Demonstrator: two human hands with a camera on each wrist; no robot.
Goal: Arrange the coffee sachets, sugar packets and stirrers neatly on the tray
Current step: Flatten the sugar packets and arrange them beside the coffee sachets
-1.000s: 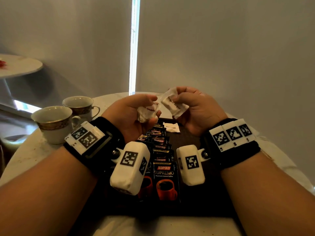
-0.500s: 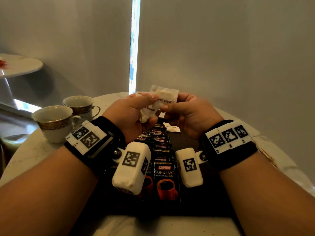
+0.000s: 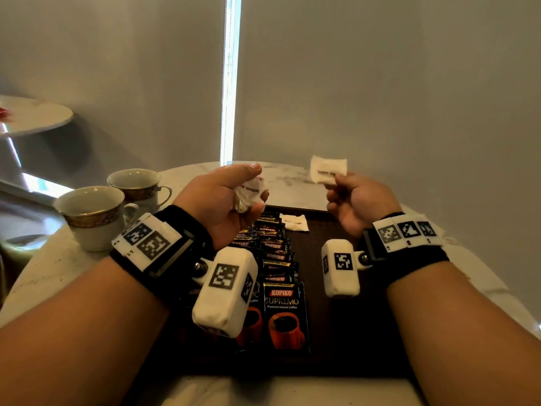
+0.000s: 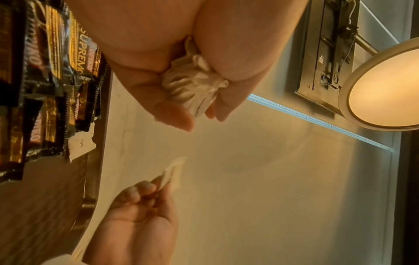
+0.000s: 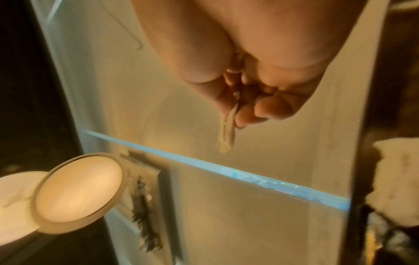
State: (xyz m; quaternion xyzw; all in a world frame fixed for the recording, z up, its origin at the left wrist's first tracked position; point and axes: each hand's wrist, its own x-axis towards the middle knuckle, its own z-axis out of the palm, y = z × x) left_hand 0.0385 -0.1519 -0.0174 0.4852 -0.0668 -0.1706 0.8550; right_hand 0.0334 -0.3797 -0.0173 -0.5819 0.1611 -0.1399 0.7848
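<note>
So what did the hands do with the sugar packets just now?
The right hand pulled one sugar packet away from the bunch and swung it out to the right. The left hand kept gripping the bunch, and the two hands moved apart. The coffee sachets, the packet on the tray and the cups stayed put.

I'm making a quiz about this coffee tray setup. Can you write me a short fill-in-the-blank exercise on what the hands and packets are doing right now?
1. The right hand pinches a single sugar packet by its ____ edge.
2. The left hand grips a bunch of ____ packets.
3. One loose sugar packet lies on the dark tray at the far end of the row of ____ sachets.
4. Left of the tray stand ____ cups.

Missing words: bottom; sugar; coffee; two
</note>
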